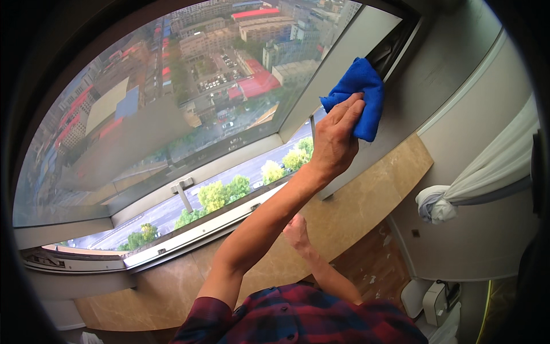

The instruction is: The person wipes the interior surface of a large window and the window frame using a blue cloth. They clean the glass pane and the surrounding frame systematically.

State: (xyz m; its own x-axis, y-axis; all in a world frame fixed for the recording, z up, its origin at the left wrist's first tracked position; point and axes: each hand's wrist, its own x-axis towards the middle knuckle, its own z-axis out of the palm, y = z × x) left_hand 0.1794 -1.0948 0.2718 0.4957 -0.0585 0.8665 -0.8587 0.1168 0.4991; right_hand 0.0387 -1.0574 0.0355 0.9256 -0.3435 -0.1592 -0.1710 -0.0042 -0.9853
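Note:
My left hand (337, 133) grips a folded blue cloth (365, 92), probably microfibre. It presses the cloth against the grey side frame (412, 86) of a window, just below the dark metal hinge arm (386, 51). My left arm stretches diagonally across the view. Lower down, my right hand (297, 232) is over the tan marble windowsill (365, 180), its fingers partly behind my left forearm; whether they hold anything is hidden. The window sash (249, 148) stands tilted outward, with a gap along its bottom edge.
A T-shaped window handle (184, 191) sits on the sash's lower rail. Street and trees (223, 191) lie far below the open gap. A knotted white curtain (438, 204) hangs at right. A pale box-shaped item (435, 301) stands on the floor at lower right.

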